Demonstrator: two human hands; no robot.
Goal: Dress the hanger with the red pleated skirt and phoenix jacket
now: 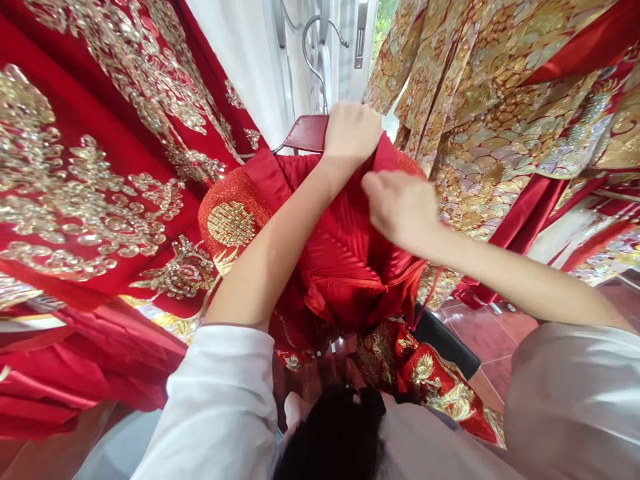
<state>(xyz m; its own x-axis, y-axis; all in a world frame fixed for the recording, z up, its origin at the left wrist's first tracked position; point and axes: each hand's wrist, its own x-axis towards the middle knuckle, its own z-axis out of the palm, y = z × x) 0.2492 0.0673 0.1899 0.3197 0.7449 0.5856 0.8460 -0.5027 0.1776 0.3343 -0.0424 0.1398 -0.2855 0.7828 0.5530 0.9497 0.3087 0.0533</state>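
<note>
A red garment (345, 260) with a pleated satin lining and gold embroidery hangs in front of me on a red hanger (306, 133) with a metal hook (315, 47). My left hand (350, 133) is closed in a fist around the garment's top edge at the hanger. My right hand (400, 207) pinches the red fabric just to the right, fingers curled on the cloth. Both arms reach up in white sleeves.
A red robe with heavy gold and silver embroidery (95, 180) hangs close on the left. Gold-embroidered robes (505, 113) hang on the right. A white window frame (300, 60) stands behind. Red floor tiles (480, 333) and a black object (445, 343) lie below right.
</note>
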